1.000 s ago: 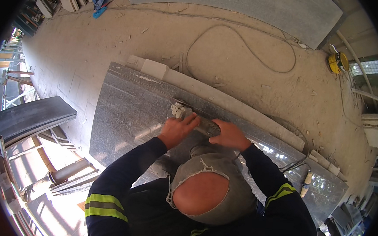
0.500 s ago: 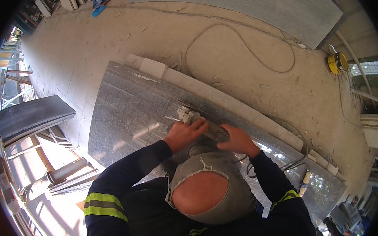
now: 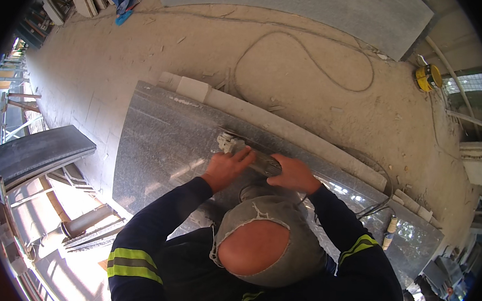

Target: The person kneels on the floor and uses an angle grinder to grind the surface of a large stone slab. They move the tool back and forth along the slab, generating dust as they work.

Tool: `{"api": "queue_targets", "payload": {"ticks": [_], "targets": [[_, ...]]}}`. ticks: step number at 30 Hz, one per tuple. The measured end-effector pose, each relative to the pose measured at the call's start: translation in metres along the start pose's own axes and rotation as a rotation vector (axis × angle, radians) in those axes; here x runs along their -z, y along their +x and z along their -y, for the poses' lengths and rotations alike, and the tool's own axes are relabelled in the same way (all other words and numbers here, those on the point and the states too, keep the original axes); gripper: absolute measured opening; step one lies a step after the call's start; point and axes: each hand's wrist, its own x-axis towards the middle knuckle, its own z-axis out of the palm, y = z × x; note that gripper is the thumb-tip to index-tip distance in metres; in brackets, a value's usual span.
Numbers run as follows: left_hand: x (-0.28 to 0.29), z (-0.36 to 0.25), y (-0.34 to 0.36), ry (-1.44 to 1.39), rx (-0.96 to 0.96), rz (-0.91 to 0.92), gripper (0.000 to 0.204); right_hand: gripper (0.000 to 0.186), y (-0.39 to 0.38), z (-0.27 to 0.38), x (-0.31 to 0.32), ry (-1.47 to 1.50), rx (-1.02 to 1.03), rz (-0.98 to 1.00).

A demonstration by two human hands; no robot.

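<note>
Work looks mid-way, judging by both hands on the power tool [image 3: 264, 163], which sits over the grey slab [image 3: 159, 129], near its far edge. Left hand [image 3: 224, 169]: fingers curled over the tool just behind its pale head. Right hand [image 3: 293, 176]: fingers closed around the rear end; exact gap hidden. Slab is 1 piece as far as visible, with pale scuffs along the far edge. Can't tell how much of that edge is done or left; contact point too small. 1 pale stone strip [image 3: 286, 131] lies just beyond.
</note>
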Motion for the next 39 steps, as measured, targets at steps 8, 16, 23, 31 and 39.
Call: {"api": "queue_targets", "payload": {"ticks": [8, 16, 23, 31, 39], "targets": [[0.001, -0.001, 0.002, 0.001, -0.033, -0.017, 0.051, 0.081, -0.001, -0.003, 0.001, 0.057, -0.016, 0.024], [0.000, -0.006, 0.004, 0.007, -0.030, -0.011, 0.051, 0.079, -0.008, -0.007, 0.001, 0.018, 0.003, -0.008], [0.000, 0.001, 0.002, -0.018, 0.014, 0.022, 0.052, 0.080, 0.000, 0.001, 0.002, 0.018, -0.052, 0.038], [0.003, -0.009, 0.005, -0.012, -0.024, -0.012, 0.052, 0.080, -0.009, -0.007, 0.003, 0.058, -0.003, 0.006], [0.004, -0.016, 0.008, -0.032, -0.032, 0.005, 0.052, 0.078, -0.019, -0.010, 0.005, 0.028, 0.001, -0.024]]}}
